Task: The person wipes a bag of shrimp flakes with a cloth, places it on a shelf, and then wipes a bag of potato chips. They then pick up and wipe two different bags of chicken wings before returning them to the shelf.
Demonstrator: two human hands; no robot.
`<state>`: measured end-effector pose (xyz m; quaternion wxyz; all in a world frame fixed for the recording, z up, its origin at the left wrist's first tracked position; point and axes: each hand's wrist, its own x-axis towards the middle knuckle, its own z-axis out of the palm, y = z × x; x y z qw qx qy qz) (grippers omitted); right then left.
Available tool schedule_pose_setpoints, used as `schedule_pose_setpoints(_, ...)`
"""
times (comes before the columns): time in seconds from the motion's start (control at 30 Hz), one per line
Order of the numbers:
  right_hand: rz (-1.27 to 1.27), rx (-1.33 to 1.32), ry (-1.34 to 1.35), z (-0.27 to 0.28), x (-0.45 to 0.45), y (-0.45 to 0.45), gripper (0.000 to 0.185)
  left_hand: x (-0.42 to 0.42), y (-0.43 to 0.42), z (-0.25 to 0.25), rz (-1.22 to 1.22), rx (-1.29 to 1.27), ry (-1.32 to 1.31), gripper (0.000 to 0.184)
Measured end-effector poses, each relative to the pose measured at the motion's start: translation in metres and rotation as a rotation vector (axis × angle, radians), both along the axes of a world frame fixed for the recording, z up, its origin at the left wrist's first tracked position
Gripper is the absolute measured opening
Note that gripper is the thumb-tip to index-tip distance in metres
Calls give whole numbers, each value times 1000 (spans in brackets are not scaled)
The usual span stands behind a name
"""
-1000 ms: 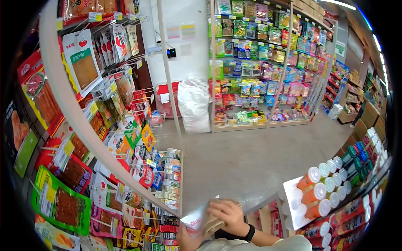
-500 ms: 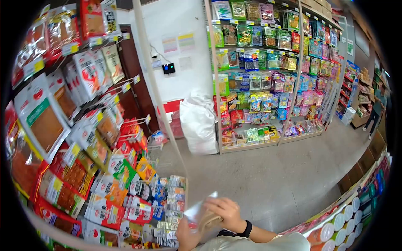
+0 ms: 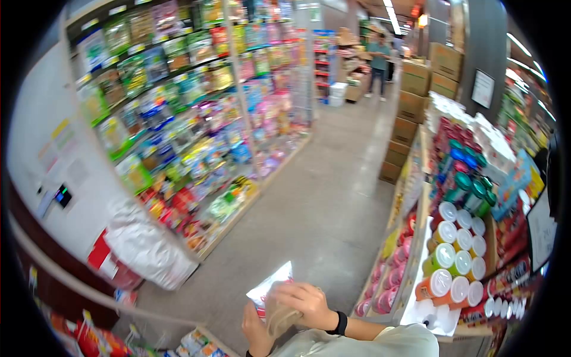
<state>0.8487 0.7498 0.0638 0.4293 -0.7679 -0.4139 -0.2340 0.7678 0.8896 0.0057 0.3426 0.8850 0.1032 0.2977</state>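
Note:
Low in the view, my left hand (image 3: 256, 331) grips the lower left side of a white and red package (image 3: 271, 288). My right hand (image 3: 304, 304), with a black band on its wrist, is closed over a tan cloth-like item (image 3: 279, 320) pressed against the package's right side. Blur hides the fingertips of my right hand. The package's pale top corner sticks up above both hands.
Shelves of bagged snacks (image 3: 202, 113) line the left, beside a white sack (image 3: 146, 247). Lidded cups (image 3: 455, 256) and stacked cartons (image 3: 410, 107) stand on the right. A person (image 3: 378, 64) is farther down the aisle.
The view has swung right, bringing the aisle, cartons and standing person toward the middle. The near left snack rack has mostly left view. Both hands keep hold of the package and tan item.

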Motion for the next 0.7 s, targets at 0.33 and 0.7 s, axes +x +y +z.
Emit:
schedule_pose_setpoints(0.33,-348,-3,32,-10,117,38,42,192,48,9,-254,-60,190,49)
schedule_pose_setpoints(0.7,-704,77,-36,-4,283,47,40,366,89,33,-579,38,-104,49)
